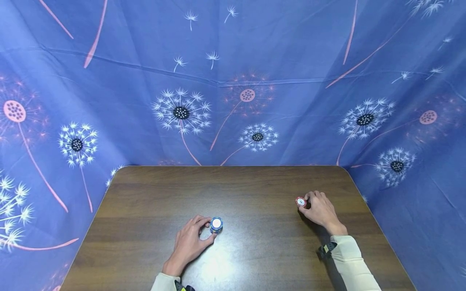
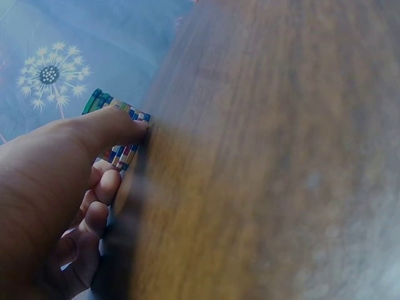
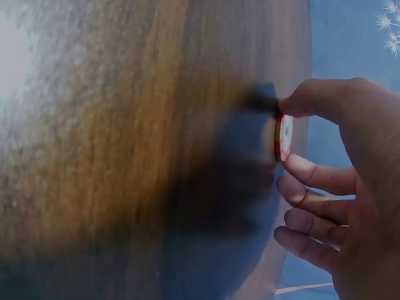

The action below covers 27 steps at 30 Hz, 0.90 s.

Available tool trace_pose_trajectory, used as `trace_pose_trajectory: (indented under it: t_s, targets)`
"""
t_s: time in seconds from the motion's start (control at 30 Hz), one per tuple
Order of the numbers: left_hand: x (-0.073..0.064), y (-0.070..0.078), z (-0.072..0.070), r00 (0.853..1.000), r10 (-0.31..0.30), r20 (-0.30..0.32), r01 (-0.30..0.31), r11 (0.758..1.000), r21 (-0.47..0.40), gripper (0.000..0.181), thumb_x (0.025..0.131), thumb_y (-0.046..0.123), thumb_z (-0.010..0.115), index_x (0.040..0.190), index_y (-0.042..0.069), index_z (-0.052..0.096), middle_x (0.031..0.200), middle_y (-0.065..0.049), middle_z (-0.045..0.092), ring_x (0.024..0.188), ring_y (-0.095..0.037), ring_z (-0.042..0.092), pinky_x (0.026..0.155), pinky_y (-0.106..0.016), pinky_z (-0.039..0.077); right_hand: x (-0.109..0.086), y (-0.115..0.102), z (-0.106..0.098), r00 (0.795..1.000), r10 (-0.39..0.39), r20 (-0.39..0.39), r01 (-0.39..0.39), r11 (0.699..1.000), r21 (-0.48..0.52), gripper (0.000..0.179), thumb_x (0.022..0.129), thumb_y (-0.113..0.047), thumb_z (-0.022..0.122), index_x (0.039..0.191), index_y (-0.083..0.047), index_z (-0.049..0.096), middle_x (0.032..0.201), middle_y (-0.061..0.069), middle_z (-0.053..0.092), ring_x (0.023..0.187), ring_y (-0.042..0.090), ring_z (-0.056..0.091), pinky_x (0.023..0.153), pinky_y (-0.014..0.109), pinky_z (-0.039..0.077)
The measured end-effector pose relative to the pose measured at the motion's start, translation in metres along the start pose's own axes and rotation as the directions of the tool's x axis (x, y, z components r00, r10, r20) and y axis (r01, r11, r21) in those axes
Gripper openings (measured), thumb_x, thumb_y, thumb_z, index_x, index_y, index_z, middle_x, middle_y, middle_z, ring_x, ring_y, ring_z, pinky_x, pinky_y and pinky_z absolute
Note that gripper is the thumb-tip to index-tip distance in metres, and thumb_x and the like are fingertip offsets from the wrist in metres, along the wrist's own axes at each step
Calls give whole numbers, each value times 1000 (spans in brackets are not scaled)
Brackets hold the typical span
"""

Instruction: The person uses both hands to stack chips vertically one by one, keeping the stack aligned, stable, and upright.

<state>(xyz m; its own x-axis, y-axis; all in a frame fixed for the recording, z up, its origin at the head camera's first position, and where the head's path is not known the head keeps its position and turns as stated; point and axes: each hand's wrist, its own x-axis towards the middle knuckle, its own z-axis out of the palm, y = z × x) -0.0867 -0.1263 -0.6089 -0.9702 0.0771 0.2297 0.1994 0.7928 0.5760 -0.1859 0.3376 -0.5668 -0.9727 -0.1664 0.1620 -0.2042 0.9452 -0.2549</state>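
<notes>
A stack of poker chips (image 1: 216, 223) with a blue-edged white-centred chip on top stands left of the table's middle. My left hand (image 1: 189, 240) grips it between thumb and fingers. Several multicoloured edges show on the stack (image 2: 119, 157) in the left wrist view, the thumb covering part of its side. Farther right, my right hand (image 1: 320, 209) pinches a red poker chip (image 1: 300, 201) with a white centre. Seen from the right wrist, thumb and index finger are at opposite edges of that red chip (image 3: 285, 136), which lies flat close over the wood.
The brown wooden table (image 1: 255, 190) has rounded far corners. Behind it and at both sides hangs a blue cloth (image 1: 298, 101) with a dandelion print. Bright glare marks the table's front middle.
</notes>
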Motion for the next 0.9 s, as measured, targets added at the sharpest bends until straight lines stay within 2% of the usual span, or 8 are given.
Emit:
trace_pose_trajectory:
  t_s: [0.23,0.43,0.73,0.9]
  targets:
    - [0,0,0,1000,-3,-3,3,1000,-5,49,77,42,92,121,25,80,109,19,67,92,-4,58,67,-29,46,0,4,2,1000,3,-15,-3,1000,-14,32,77,-31,86,87,-8,65,84,6,59,83,33,57,72,50,48]
    - [-1,0,1,1000,-5,-1,5,1000,0,49,77,42,92,121,25,80,108,19,67,92,-4,58,68,-28,46,-5,5,3,999,10,-36,-11,1000,-29,35,72,-35,88,82,-12,64,81,2,61,81,30,59,70,49,49]
    - [-3,-1,1,1000,1,-8,-1,1000,-2,48,76,41,92,120,26,80,108,20,67,93,-4,59,69,-29,47,-18,7,3,999,13,-47,-14,1000,-12,34,71,-36,88,79,-14,64,78,0,60,76,23,57,64,44,48]
    - [-2,-1,2,1000,0,-8,0,1000,-2,47,76,41,92,120,26,80,107,21,66,89,-2,55,67,-28,45,-27,5,3,996,11,-84,-12,1000,-4,33,69,-35,89,77,-17,63,75,-3,58,72,20,56,61,43,46]
